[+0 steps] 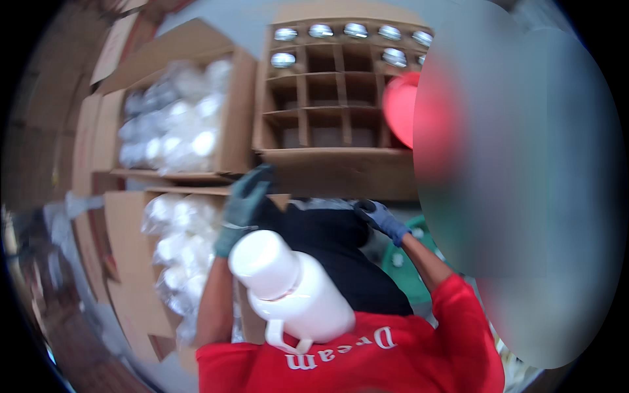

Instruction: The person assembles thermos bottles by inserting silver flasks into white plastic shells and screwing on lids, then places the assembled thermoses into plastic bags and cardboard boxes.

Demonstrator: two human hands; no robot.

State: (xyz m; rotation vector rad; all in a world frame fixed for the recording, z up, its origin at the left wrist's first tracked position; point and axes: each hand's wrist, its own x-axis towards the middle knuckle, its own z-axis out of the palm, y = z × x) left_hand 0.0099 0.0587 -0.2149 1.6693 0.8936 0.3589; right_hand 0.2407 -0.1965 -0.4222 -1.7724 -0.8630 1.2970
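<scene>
Well, one white jug (301, 295) is in front of one red shirt (426, 347); eight silver tops (356, 30) show in one divided box (337, 171). Left hand (244, 204) near that box, right hand (383, 219) by black pants (327, 232) — I can't tell how open, or holding what.

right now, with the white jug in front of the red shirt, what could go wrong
The white jug might slip and fall, since neither the left hand nor the right hand is seen gripping it. Also, a blurred grey shape covers the right of the view and cuts off part of the divided box, so something there could get bumped unseen.
</scene>
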